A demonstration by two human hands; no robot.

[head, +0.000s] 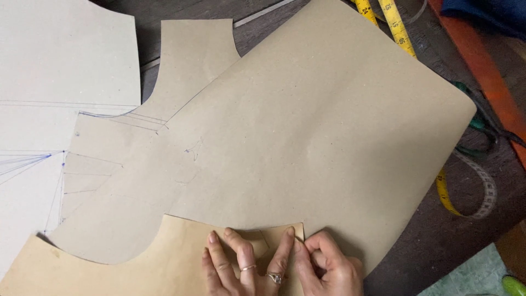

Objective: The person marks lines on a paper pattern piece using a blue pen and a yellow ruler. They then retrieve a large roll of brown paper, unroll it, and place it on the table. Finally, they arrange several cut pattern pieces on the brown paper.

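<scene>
Seen from the head camera, the left hand [241,266] lies flat, fingers spread wide, pressing a tan card pattern piece [137,266] on the dark surface [438,241]. The right hand [329,266], fingers curled narrow, pinches that piece's upper corner where the large brown paper sheet [318,137] meets it. A yellow measuring tape [397,24] lies beyond.

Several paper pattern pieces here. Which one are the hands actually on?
The yellowish-tan piece along the bottom edge. Both the left hand and right hand press on its upper right corner. The large grey-brown sheet and pale marked sheets lie farther up.
</scene>
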